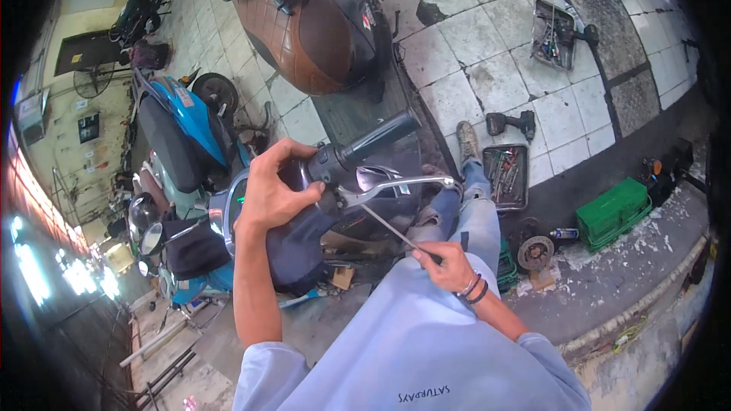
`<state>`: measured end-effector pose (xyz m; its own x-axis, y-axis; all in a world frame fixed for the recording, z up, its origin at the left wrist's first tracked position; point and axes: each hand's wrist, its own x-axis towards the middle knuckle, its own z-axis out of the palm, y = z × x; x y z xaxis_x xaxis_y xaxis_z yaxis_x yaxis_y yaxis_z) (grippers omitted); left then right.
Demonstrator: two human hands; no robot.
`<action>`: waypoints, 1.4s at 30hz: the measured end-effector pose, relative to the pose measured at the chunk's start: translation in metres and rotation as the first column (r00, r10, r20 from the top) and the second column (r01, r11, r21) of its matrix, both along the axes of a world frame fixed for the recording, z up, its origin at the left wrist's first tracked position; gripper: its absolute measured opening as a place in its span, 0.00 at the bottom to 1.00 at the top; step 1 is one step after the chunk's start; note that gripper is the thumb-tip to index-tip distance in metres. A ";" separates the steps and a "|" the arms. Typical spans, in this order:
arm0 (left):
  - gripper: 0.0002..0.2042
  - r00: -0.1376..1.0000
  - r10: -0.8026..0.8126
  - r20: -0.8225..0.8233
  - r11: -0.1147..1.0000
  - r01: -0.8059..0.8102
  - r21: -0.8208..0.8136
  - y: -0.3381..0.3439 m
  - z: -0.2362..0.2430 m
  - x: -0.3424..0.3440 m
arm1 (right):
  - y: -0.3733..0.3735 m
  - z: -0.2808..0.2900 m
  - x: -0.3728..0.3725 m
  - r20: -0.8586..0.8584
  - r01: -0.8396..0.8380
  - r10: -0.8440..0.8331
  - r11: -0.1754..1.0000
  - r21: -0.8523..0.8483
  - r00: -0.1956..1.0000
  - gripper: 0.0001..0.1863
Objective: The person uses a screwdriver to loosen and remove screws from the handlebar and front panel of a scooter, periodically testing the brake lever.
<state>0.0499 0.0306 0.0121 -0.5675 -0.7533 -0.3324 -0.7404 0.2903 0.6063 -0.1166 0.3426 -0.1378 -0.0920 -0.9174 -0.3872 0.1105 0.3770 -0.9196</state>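
Note:
My left hand (270,186) grips the dark switch housing (326,164) on the scooter's handlebar, thumb and fingers curled round it. The black rubber grip (381,137) runs up to the right from there, with the silver brake lever (415,181) below it. My right hand (440,262) is closed round the handle of a long screwdriver (388,228). Its thin shaft slants up to the lever's pivot (346,196), beside my left thumb; I cannot make out whether the tip sits in a screw.
A brown-seated scooter (297,30) stands ahead, blue ones (183,114) at left. Tool trays (504,198) (554,11) and a black drill (510,122) lie on the tiled floor (472,53). A green toolbox (613,213) and brake disc (535,251) sit at right along a step (640,274).

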 end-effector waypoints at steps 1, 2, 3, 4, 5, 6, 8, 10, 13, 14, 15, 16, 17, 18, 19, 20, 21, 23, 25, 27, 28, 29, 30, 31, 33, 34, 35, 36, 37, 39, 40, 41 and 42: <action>0.23 1.000 0.006 -0.003 1.000 -0.006 0.008 0.001 -0.003 0.002 | 0.001 -0.008 0.004 0.029 0.016 -0.016 1.000 -0.016 0.999 0.10; 0.23 1.000 0.007 0.012 1.000 -0.007 0.013 0.001 -0.005 0.003 | 0.000 -0.012 0.008 0.059 0.036 -0.034 0.999 -0.027 0.998 0.10; 0.23 1.000 0.012 -0.006 1.000 -0.012 0.017 0.001 -0.005 0.003 | -0.001 -0.016 0.010 0.072 0.036 -0.034 0.999 -0.021 0.997 0.10; 0.23 0.999 0.018 -0.026 1.000 -0.017 0.021 0.000 -0.005 0.003 | -0.003 -0.020 0.010 0.067 0.030 -0.028 0.999 -0.028 0.997 0.10; 0.23 1.000 0.020 -0.015 0.999 -0.020 0.026 0.000 -0.004 0.003 | -0.005 -0.024 0.010 0.062 0.023 -0.021 0.999 -0.037 0.998 0.10; 0.24 0.999 0.034 -0.015 0.999 -0.034 0.036 0.000 -0.003 0.002 | -0.006 -0.027 0.010 0.071 0.021 -0.019 0.999 -0.032 0.997 0.10; 0.24 0.999 0.050 -0.011 0.997 -0.050 0.051 -0.001 -0.002 0.001 | -0.008 -0.032 0.009 0.047 0.016 -0.012 0.997 -0.079 0.999 0.11; 0.26 0.999 0.051 0.017 0.992 -0.052 0.118 -0.003 -0.001 0.000 | -0.008 -0.037 0.009 0.033 0.026 -0.023 0.994 -0.108 0.999 0.10; 0.26 0.999 0.044 0.029 0.994 -0.046 0.102 -0.004 -0.001 0.003 | -0.010 -0.040 0.011 -0.044 0.052 -0.060 0.986 -0.161 0.997 0.11; 0.26 0.998 0.047 0.028 0.993 -0.050 0.103 -0.004 -0.001 0.003 | -0.012 -0.040 0.009 -0.107 0.064 -0.085 0.980 -0.186 0.991 0.11; 0.26 0.999 0.046 0.023 0.994 -0.048 0.098 -0.004 -0.001 0.003 | -0.014 -0.038 0.007 -0.108 0.061 -0.082 0.981 -0.185 0.991 0.11; 0.26 0.999 0.045 0.018 0.995 -0.046 0.092 -0.004 -0.001 0.003 | -0.016 -0.035 0.005 -0.192 0.035 -0.069 0.983 -0.179 0.979 0.14; 0.26 0.999 0.047 0.017 0.995 -0.048 0.091 -0.005 -0.001 0.003 | -0.018 -0.034 0.005 -0.275 0.010 -0.057 0.985 -0.172 0.960 0.16; 0.26 0.999 0.029 0.027 0.996 -0.032 0.086 -0.006 -0.001 0.003 | -0.019 -0.035 0.004 -0.275 0.007 -0.055 0.985 -0.173 0.960 0.16; 0.26 0.999 0.012 0.038 0.997 -0.015 0.081 -0.006 -0.001 0.003 | -0.019 -0.037 0.003 -0.356 0.018 -0.095 0.977 -0.213 0.930 0.19; 0.26 0.999 0.013 0.037 0.996 -0.016 0.083 -0.007 -0.002 0.003 | -0.018 -0.038 0.003 -0.434 0.026 -0.136 0.968 -0.250 0.890 0.21; 0.26 0.999 0.004 0.035 0.997 -0.007 0.082 -0.007 -0.002 0.003 | -0.019 -0.039 0.003 -0.435 0.024 -0.134 0.969 -0.248 0.890 0.21; 0.26 0.999 -0.004 0.033 0.997 0.001 0.082 -0.007 -0.001 0.001 | -0.024 -0.041 0.002 -0.485 0.038 -0.192 0.950 -0.309 0.853 0.24; 0.26 0.999 0.014 0.051 0.995 -0.019 0.100 -0.007 -0.001 0.000 | -0.024 -0.041 0.002 -0.449 0.025 -0.152 0.961 -0.276 0.881 0.22; 0.26 1.000 -0.001 0.012 0.999 0.000 0.050 -0.007 -0.004 0.001 | -0.022 -0.040 0.007 -0.405 0.010 -0.113 0.968 -0.249 0.907 0.21; 0.25 0.999 -0.020 -0.029 1.000 0.020 0.001 -0.008 -0.005 0.001 | -0.016 -0.041 0.013 -0.229 0.041 -0.091 0.976 -0.213 0.969 0.19; 0.25 0.999 -0.019 -0.029 1.000 0.019 0.002 -0.008 -0.006 0.001 | -0.014 -0.041 0.015 -0.046 0.064 -0.073 0.984 -0.169 0.996 0.18; 0.25 0.999 -0.020 -0.044 1.000 0.020 0.003 -0.008 -0.007 0.002 | -0.012 -0.041 0.015 -0.047 0.063 -0.072 0.984 -0.168 0.996 0.18; 0.24 0.998 -0.020 -0.059 1.000 0.020 0.003 -0.008 -0.007 0.002 | -0.011 -0.040 0.014 0.045 0.032 -0.027 0.992 -0.118 0.999 0.16; 0.24 0.999 -0.011 -0.045 1.000 0.012 0.006 -0.007 -0.007 0.002 | -0.012 -0.034 0.005 0.140 -0.008 0.018 0.997 -0.074 0.990 0.15; 0.24 0.999 -0.005 -0.032 1.000 0.005 0.009 -0.007 -0.006 0.002 | -0.014 -0.031 -0.005 0.346 -0.106 0.079 0.993 0.061 0.935 0.15; 0.24 0.999 -0.008 -0.036 1.000 0.009 0.009 -0.008 -0.005 0.001 | -0.016 -0.029 -0.012 0.540 -0.222 0.097 0.960 0.172 0.836 0.15; 0.24 1.000 -0.012 -0.021 1.000 0.012 0.009 -0.008 -0.004 0.000 | -0.016 -0.029 -0.014 0.536 -0.218 0.094 0.960 0.173 0.839 0.15; 0.24 1.000 -0.016 -0.005 1.000 0.016 0.008 -0.008 -0.003 0.000 | -0.016 -0.029 -0.015 0.651 -0.288 0.119 0.944 0.159 0.750 0.17; 0.24 0.999 -0.025 -0.020 1.000 0.025 -0.001 -0.009 -0.006 0.004 | -0.017 -0.032 -0.018 0.832 -0.405 0.150 0.909 0.096 0.534 0.23; 0.24 0.999 -0.033 -0.028 0.999 0.033 -0.007 -0.009 -0.007 0.005 | -0.016 -0.038 -0.016 0.829 -0.404 0.152 0.910 0.095 0.538 0.23; 0.24 0.999 -0.038 -0.032 0.999 0.038 -0.010 -0.009 -0.005 0.003 | -0.015 -0.046 -0.011 0.908 -0.413 0.154 0.910 0.023 0.390 0.25; 0.24 0.999 -0.034 -0.015 0.999 0.034 -0.003 -0.009 -0.003 0.002 | -0.013 -0.051 -0.008 0.960 -0.411 0.157 0.910 -0.051 0.230 0.26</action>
